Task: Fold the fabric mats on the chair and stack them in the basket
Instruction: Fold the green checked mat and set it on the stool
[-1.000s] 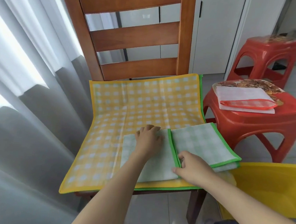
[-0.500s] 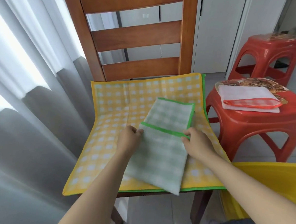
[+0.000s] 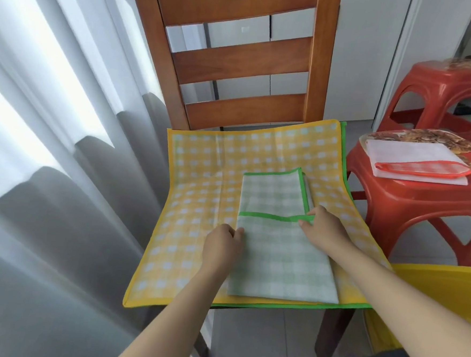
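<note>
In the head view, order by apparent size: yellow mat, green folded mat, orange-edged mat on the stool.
1. yellow mat
2. green folded mat
3. orange-edged mat, though it lies farther away, so its true size is unsure.

Grey-white curtain [image 3: 48, 165] hangs at left. Two red plastic stools stand at right, near stool [image 3: 422, 202] bearing a folded white cloth with orange trim [image 3: 416, 166]; far stool [image 3: 441, 92] behind. White cabinet doors [image 3: 359, 61] beyond.

Just one view here, head-mounted, looking forward and down from close above the wooden chair [image 3: 245, 67] seat. Both forearms reach in from the bottom edge. Curtain [image 3: 48, 165] fills the left side, red stools [image 3: 410, 207] the right.
</note>
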`<state>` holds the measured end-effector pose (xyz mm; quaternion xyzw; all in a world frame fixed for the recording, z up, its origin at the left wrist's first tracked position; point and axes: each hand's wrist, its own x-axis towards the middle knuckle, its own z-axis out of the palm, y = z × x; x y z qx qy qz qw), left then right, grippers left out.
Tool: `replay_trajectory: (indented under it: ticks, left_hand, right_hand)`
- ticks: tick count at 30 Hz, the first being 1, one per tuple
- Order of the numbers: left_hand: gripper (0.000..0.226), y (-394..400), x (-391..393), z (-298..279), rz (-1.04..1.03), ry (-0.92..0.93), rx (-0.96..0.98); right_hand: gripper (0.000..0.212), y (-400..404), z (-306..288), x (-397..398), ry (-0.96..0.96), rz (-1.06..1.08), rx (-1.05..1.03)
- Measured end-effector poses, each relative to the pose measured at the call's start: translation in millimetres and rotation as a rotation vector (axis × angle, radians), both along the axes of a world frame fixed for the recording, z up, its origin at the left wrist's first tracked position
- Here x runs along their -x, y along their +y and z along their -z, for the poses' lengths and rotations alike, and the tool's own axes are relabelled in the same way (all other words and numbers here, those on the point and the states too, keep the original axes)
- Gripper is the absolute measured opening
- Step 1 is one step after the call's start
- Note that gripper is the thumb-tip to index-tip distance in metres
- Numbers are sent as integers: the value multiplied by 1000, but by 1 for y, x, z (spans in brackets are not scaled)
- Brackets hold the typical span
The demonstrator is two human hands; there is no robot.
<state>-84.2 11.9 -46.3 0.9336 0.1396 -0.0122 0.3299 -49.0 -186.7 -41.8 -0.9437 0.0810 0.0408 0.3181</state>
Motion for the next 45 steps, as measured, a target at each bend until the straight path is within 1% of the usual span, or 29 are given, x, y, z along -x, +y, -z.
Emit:
replay_trajectory:
  ticks: [3, 7, 10, 11, 12, 13, 15, 16, 18, 19, 21, 22, 23, 26, 31, 33, 35, 36, 37, 39, 40, 42, 45]
  left_hand:
    - [31, 3, 2, -4, 32, 4, -35]
    - [28, 0, 7, -6, 60, 20, -26]
    - [23, -7, 13, -1, 79, -50, -20]
    - [28, -9, 15, 0, 95, -73, -17]
    - [39, -11, 16, 2, 114, -96, -48]
    - [48, -13, 16, 5, 144, -124, -137]
    - [56, -16, 13, 12, 270, -169, -354]
    - [58, -17, 13, 16, 347, -163, -398]
    - [60, -20, 10, 23, 443, -75, -405]
    - [62, -20, 9, 26, 462, -38, -407]
    - [63, -19, 8, 28, 470, -15, -434]
    - [63, -19, 8, 28, 473, -11, -445]
    - [63, -19, 7, 29, 474, -12, -448]
    - [63, -20, 7, 30, 479, -11, -450]
    - [63, -20, 7, 28, 464, -42, -420]
    - [61, -20, 5, 26, 433, -127, -449]
    - [65, -20, 0, 22, 422, -269, -518]
    - [62, -21, -4, 20, 428, -321, -518]
    - [56, -21, -9, 18, 434, -337, -483]
    - [39, -24, -20, 15, 406, -282, -357]
    - [32, -25, -24, 13, 358, -250, -284]
    - [24, -27, -34, 9, 207, -204, -132]
    - [18, -29, -48, 7, 28, -132, 54]
  right_hand:
    - [41, 2, 1, 5, -7, -32, -6]
    - [38, 1, 4, 8, -21, -82, -12]
    - [35, 2, 11, 10, -93, -99, 18]
    - [34, 4, 13, 11, -126, -111, 54]
    - [33, 5, 15, 12, -154, -125, 100]
    - [31, 6, 17, 13, -174, -136, 142]
    - [30, 8, 19, 16, -188, -147, 195]
    - [30, 9, 19, 16, -186, -153, 209]
    - [34, 8, 19, 16, -187, -162, 265]
    - [39, 7, 19, 16, -211, -169, 335]
    - [50, 9, 17, 20, -316, -230, 491]
    - [52, 11, 17, 23, -353, -296, 519]
    - [52, 15, 19, 28, -342, -365, 504]
    - [58, 19, 29, 42, -132, -450, 453]
    - [62, 6, 28, 45, -11, -371, 397]
    - [62, 4, 26, 42, -7, -351, 363]
    - [61, 3, 19, 38, -51, -333, 373]
    - [60, 2, 14, 35, -77, -328, 384]
    - [58, 1, 11, 31, -98, -330, 368]
    - [55, 0, 8, 22, -99, -338, 263]
    - [55, -1, 9, 17, -91, -322, 195]
    - [53, -2, 12, 8, -104, -215, 58]
    - [38, -4, 12, -8, -162, 13, -74]
